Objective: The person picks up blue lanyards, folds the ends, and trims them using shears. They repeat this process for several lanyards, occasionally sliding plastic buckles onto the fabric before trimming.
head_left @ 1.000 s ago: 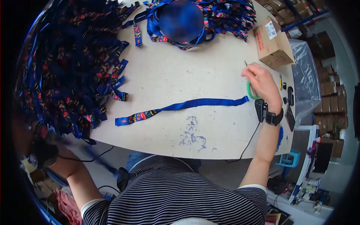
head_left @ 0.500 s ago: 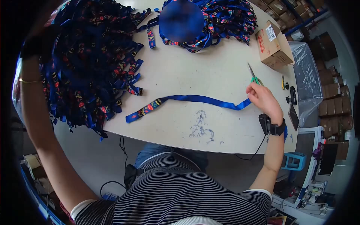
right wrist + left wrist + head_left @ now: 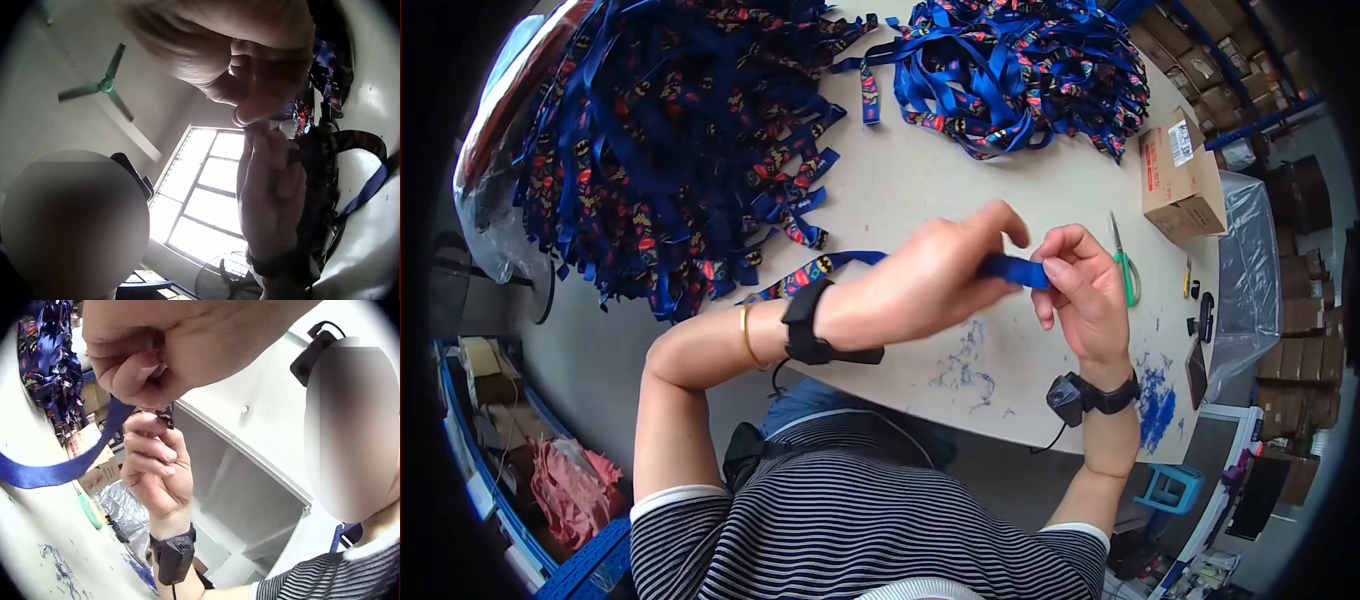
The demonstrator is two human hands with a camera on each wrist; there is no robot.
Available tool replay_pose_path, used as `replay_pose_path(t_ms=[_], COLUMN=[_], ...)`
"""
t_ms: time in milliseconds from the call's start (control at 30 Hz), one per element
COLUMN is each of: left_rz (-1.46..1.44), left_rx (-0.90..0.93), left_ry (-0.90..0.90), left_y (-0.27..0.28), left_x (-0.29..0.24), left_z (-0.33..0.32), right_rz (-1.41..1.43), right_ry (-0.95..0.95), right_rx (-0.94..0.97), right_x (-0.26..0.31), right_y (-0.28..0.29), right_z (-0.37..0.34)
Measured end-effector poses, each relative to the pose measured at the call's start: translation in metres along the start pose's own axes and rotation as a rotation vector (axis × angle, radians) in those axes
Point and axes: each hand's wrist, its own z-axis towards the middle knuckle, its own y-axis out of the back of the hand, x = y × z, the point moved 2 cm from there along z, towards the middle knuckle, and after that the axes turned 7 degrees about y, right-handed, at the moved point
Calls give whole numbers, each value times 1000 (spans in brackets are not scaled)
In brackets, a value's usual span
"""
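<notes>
A blue printed ribbon strap (image 3: 1018, 271) is raised over the table, one end between my two hands. My left hand (image 3: 925, 280) pinches it near that end, palm down. Thumb and fingers of my right hand (image 3: 1090, 295) pinch the end itself, right by the left fingertips. In the left wrist view the ribbon's blue band (image 3: 56, 475) hangs in a curve from the left fingers. Its printed tail lies on the table left of the left hand, partly hidden behind that arm. Green-handled scissors (image 3: 1131, 280) lie on the table just past my right hand.
A large heap of printed straps (image 3: 670, 150) covers the table's left side, and a second pile (image 3: 1020, 80) lies at the back. A cardboard box (image 3: 1185, 180) stands at the right edge. Blue thread scraps (image 3: 1157, 400) are scattered near the front right.
My left hand has come from the far left across to the right hand and now pinches the ribbon. The ribbon end has risen off the table. My right hand has left the scissors.
</notes>
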Motion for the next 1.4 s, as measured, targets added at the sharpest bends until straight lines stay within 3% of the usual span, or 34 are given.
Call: replay_pose_path(t_ms=[67,200,300,333,433,533,633,667,767,967,1200,1333,1400], left_rz=[-85,-144,-44,-19,-255,-303,-324,-338,-382,-433,-490,-486,-474], left_rx=[38,99,80,81,165,251,275,276,290,335,353,358,362], left_ry=[43,172,-87,-71,157,384,399,388,383,420,457,449,439], left_y=[9,10,9,10,8,11,8,7,5,6,5,6,6], left_x=[10,15,23,23,29,26,26,27,30,33,34,37,34], left_z=[7,8,8,6,4,3,2,1,0,1,0,2,2], right_rz=[28,-305,-678,-532,-354,-657,-1193,-1217,-1207,-1421,-975,-1075,-1171], right_ry=[40,225,400,268,130,423,727,750,717,837,531,479,552], right_rx=[19,67,174,115,-10,17,176,156,165,225,40,419,269], right_x=[3,14,8,4,-2,0,5,2,2,2,-1,19,17], right_y=[7,-7,-1,0,0,-2,-22,-21,-17,-25,-3,-11,-16], right_z=[1,3,6,4,6,5,4,5,6,2,8,8,4])
